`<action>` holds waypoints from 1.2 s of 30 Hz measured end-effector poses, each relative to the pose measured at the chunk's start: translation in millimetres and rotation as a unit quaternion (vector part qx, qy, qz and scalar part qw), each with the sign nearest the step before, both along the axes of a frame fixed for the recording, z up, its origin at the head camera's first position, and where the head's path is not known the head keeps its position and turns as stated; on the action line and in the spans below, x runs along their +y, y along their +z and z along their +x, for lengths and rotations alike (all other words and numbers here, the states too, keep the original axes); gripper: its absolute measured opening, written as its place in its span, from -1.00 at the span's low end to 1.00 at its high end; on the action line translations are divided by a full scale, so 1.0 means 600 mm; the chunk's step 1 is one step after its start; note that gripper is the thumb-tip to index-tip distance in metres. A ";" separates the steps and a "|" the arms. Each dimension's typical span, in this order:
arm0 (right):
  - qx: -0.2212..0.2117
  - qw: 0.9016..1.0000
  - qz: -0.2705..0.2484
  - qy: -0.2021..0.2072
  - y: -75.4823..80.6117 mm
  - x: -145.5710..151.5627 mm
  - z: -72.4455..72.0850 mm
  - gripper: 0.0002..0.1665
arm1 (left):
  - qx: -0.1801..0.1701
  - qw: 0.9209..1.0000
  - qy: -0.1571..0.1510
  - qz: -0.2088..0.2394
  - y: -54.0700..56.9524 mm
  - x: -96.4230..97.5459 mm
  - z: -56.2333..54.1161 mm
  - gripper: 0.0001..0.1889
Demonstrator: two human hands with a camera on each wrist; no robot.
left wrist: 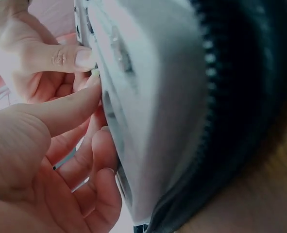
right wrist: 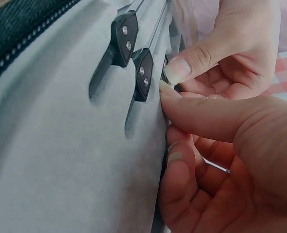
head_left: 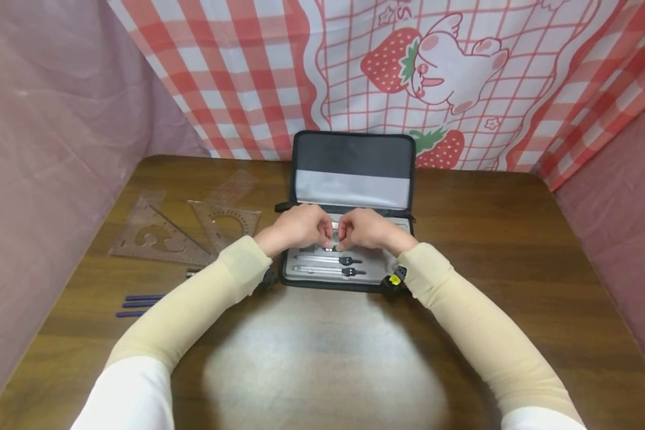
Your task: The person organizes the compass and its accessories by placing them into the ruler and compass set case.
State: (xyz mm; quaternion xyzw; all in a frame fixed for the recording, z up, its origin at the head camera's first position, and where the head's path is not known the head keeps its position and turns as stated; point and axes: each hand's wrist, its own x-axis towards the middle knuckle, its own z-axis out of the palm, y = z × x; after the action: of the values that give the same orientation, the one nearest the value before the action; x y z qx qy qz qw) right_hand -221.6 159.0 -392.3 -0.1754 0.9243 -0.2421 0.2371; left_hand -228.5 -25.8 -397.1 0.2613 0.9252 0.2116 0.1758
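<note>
Both hands meet over the grey insert of an open zip case [head_left: 355,171]. My left hand [head_left: 303,227] and right hand [head_left: 368,229] have curled fingers, with thumb tips close together. They pinch at a small silver-and-black piece [head_left: 330,248] lying at the insert; the fingers cover most of it and I cannot tell its kind. Nearer the front edge, two silver compasses [head_left: 325,270] with black heads lie in their slots. From the right wrist view, a black compass head [right wrist: 143,75] sits just beside the thumbs. In the left wrist view, the fingertips press close along the insert.
Left of the case lie clear set squares [head_left: 158,239], another triangle with a protractor cut-out [head_left: 226,221] and a clear stencil [head_left: 233,186]. Several dark blue pencils [head_left: 140,304] and a small metal item [head_left: 192,272] are by the left forearm. A checked curtain [head_left: 236,65] hangs behind.
</note>
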 end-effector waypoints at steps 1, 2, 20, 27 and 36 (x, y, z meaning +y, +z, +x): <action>0.001 1.000 0.002 0.000 -0.001 0.001 0.001 -0.77 | 0.006 1.000 -0.006 -0.005 -0.001 0.000 0.001 -0.89; 0.002 1.000 0.003 0.000 -0.001 0.001 0.001 -0.77 | 0.011 1.000 -0.013 -0.008 -0.002 -0.001 0.002 -0.89; 0.032 0.999 0.002 0.013 -0.005 0.005 0.011 -0.77 | 0.023 0.995 -0.086 0.039 0.035 -0.186 0.016 -0.89; 0.038 0.999 -0.004 0.010 -0.006 0.006 0.011 -0.77 | 0.036 0.994 -0.099 0.010 0.039 -0.288 0.070 -0.84; 0.031 1.000 -0.003 -0.001 -0.009 0.004 0.011 -0.76 | 0.064 0.994 -0.086 -0.023 0.035 -0.370 0.152 -0.78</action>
State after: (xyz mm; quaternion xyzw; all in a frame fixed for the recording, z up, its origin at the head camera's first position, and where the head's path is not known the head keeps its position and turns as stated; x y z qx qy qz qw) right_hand -214.7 161.2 -397.6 -0.1822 0.9306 -0.2400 0.2078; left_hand -137.2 -247.8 -375.9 0.3488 0.9133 0.1568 0.1403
